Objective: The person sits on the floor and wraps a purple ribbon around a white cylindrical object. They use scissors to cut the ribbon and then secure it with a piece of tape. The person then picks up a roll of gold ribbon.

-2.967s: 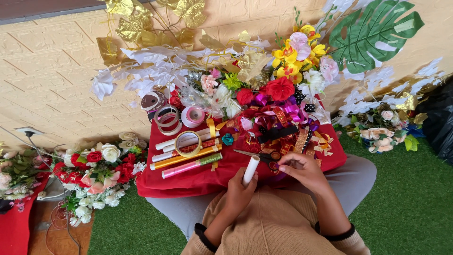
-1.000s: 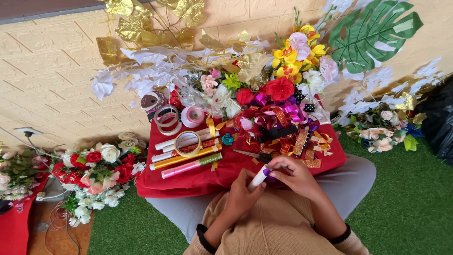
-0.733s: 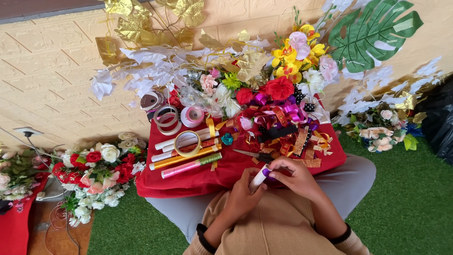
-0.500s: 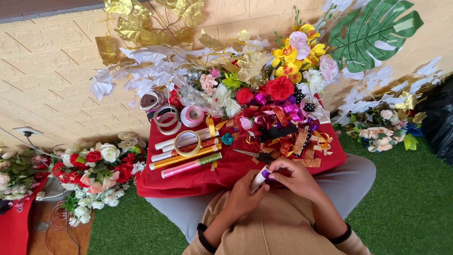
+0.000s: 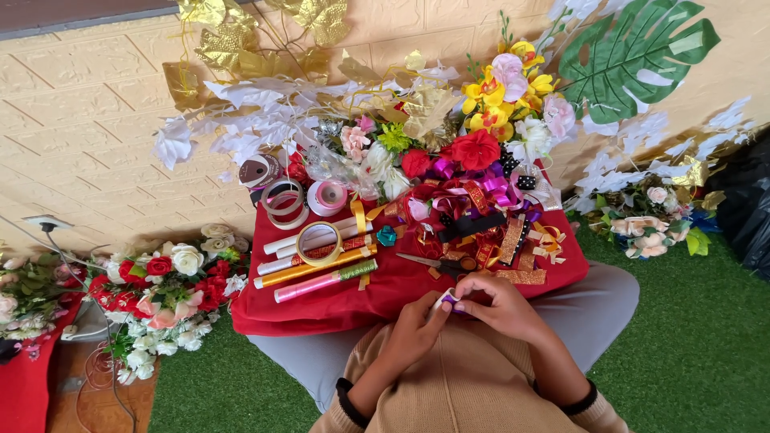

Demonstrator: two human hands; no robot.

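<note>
Head view: both hands meet just above the lap, at the near edge of the red cloth-covered surface. The left hand pinches a small white tube-shaped piece with a purple tip, its fingers closed narrowly round the piece. The right hand curls over the purple end, fingertips touching it. The step in hand looks like fine work on that tip. Orange-handled scissors lie just beyond the 2 hands.

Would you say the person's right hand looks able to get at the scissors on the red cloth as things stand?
Probably yes: the scissors lie uncovered on the red cloth just beyond the right hand, though both hands are busy with a small white roll.
</note>
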